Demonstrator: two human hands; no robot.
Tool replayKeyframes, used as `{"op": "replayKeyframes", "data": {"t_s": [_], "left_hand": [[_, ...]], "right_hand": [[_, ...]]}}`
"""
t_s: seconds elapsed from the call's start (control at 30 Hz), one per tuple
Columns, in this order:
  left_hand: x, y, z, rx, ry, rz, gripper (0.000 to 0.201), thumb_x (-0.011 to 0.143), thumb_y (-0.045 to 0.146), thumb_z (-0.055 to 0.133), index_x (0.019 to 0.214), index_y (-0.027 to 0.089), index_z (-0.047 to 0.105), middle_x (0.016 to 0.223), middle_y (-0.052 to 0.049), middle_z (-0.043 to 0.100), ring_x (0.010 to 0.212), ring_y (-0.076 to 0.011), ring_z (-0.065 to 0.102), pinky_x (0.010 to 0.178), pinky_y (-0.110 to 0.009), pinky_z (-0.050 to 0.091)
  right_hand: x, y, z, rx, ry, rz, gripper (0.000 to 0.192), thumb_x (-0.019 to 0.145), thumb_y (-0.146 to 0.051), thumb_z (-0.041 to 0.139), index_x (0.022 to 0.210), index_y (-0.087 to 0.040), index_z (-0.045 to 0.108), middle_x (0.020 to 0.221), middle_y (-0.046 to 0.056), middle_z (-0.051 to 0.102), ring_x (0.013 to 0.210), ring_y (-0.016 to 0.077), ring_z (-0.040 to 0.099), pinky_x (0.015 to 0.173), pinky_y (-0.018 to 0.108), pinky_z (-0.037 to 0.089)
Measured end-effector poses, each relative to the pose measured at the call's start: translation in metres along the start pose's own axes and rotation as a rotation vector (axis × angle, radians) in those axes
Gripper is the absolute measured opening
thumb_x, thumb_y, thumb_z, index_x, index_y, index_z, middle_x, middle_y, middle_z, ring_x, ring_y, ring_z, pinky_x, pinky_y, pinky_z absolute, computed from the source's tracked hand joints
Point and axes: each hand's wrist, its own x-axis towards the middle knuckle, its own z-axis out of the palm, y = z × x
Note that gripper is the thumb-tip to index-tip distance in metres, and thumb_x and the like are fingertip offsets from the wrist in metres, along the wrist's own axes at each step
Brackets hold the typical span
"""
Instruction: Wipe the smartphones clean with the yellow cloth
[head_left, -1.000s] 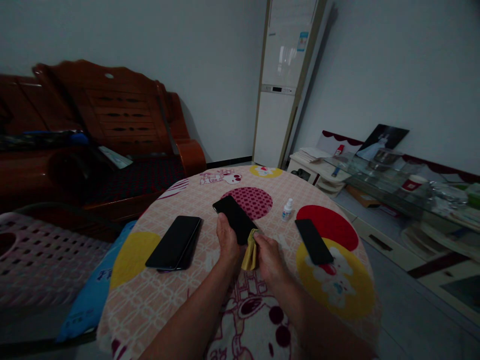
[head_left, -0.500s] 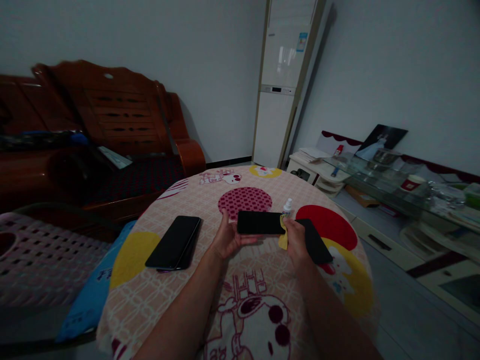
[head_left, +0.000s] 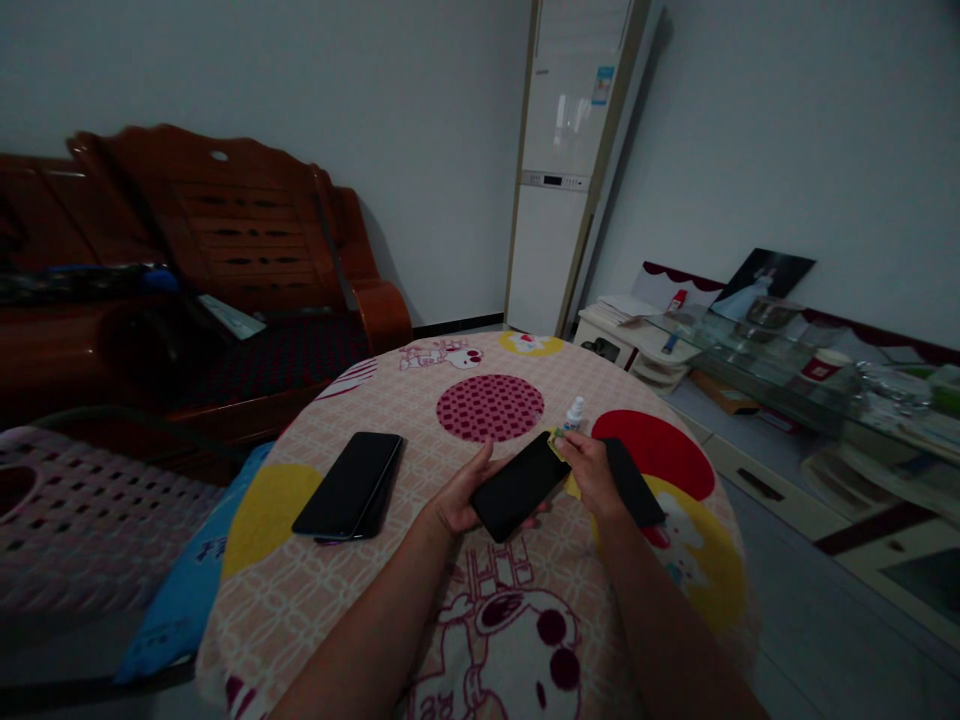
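A black smartphone (head_left: 519,488) lies tilted across my left hand (head_left: 463,492), whose fingers reach beneath it while the thumb points up at its near left side. My right hand (head_left: 589,470) pinches a small yellow cloth (head_left: 556,445) against the phone's upper right end. Just beyond that hand stands a small white spray bottle (head_left: 574,413). Partly covered by my right hand and wrist, a dark flat phone-like slab (head_left: 632,483) rests on the table. On the left, black phones (head_left: 349,485) are stacked one on another.
The round table wears a patterned cloth (head_left: 420,420). Left of it are a pink woven chair (head_left: 97,520), a blue bag (head_left: 187,580) and a wooden sofa (head_left: 225,220). A cabinet with a glass top (head_left: 757,365), holding a paper cup (head_left: 823,367), stands to the right.
The phone has turned from level to slanting, its left end swinging down toward me. The cloth in my right hand now lies over the phone's upper right corner.
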Motion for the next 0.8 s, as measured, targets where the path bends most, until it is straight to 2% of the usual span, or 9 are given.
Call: {"op": "replayKeyframes", "data": {"t_s": [0.1, 0.2, 0.3, 0.47, 0.57, 0.7, 0.8], "left_hand": [[0.003, -0.003, 0.001, 0.031, 0.002, -0.006, 0.063, 0.090, 0.060, 0.038, 0.134, 0.016, 0.049, 0.115, -0.020, 0.065, 0.100, -0.0335, 0.066, 0.082, -0.047, 0.050], [0.006, -0.006, 0.001, 0.049, 0.025, -0.011, 0.058, 0.091, 0.056, 0.040, 0.130, 0.014, 0.052, 0.113, -0.021, 0.066, 0.098, -0.0329, 0.066, 0.079, -0.044, 0.052], [0.006, -0.005, -0.003, 0.042, 0.077, 0.006, 0.056, 0.091, 0.053, 0.045, 0.128, 0.013, 0.054, 0.110, -0.022, 0.067, 0.097, -0.0326, 0.067, 0.078, -0.043, 0.052], [0.004, 0.001, -0.012, 0.017, 0.191, 0.084, 0.054, 0.090, 0.048, 0.051, 0.126, 0.009, 0.055, 0.104, -0.023, 0.069, 0.095, -0.0318, 0.068, 0.078, -0.041, 0.054], [0.003, 0.003, -0.011, 0.016, 0.249, 0.110, 0.052, 0.088, 0.047, 0.054, 0.123, 0.008, 0.057, 0.103, -0.022, 0.069, 0.093, -0.0316, 0.068, 0.077, -0.041, 0.055], [0.009, -0.003, -0.002, 0.025, 0.345, 0.203, 0.044, 0.087, 0.043, 0.058, 0.118, 0.011, 0.061, 0.105, -0.019, 0.070, 0.090, -0.0305, 0.069, 0.076, -0.042, 0.056], [0.019, -0.011, 0.003, 0.026, 0.449, 0.280, 0.038, 0.084, 0.038, 0.064, 0.110, 0.010, 0.065, 0.100, -0.017, 0.071, 0.083, -0.0272, 0.070, 0.078, -0.040, 0.056]], "right_hand": [[-0.001, -0.004, 0.001, -0.142, -0.013, -0.120, 0.028, 0.076, -0.036, 0.062, 0.095, -0.019, 0.074, 0.085, 0.001, 0.072, 0.080, 0.0196, 0.062, 0.075, 0.029, 0.046], [-0.003, -0.006, 0.003, -0.247, -0.036, -0.249, 0.029, 0.082, -0.031, 0.056, 0.102, -0.022, 0.073, 0.101, 0.003, 0.072, 0.096, 0.0222, 0.062, 0.089, 0.033, 0.043], [-0.003, -0.006, 0.003, -0.286, -0.030, -0.288, 0.029, 0.083, -0.030, 0.054, 0.102, -0.023, 0.074, 0.102, 0.004, 0.072, 0.098, 0.0230, 0.063, 0.090, 0.034, 0.044], [0.000, -0.006, 0.001, -0.245, 0.000, -0.232, 0.026, 0.078, -0.033, 0.058, 0.094, -0.023, 0.076, 0.096, 0.004, 0.073, 0.093, 0.0245, 0.064, 0.086, 0.033, 0.046], [-0.001, -0.003, 0.004, -0.228, 0.052, -0.173, 0.027, 0.076, -0.036, 0.060, 0.091, -0.021, 0.076, 0.087, 0.003, 0.073, 0.086, 0.0241, 0.064, 0.079, 0.031, 0.047], [-0.004, 0.010, 0.016, -0.165, 0.193, -0.044, 0.033, 0.078, -0.039, 0.056, 0.092, -0.016, 0.075, 0.070, 0.000, 0.068, 0.066, 0.0180, 0.060, 0.062, 0.025, 0.045], [-0.005, 0.020, 0.024, -0.081, 0.303, -0.036, 0.033, 0.077, -0.039, 0.057, 0.092, -0.015, 0.074, 0.074, 0.001, 0.069, 0.069, 0.0174, 0.059, 0.063, 0.024, 0.044]]}}
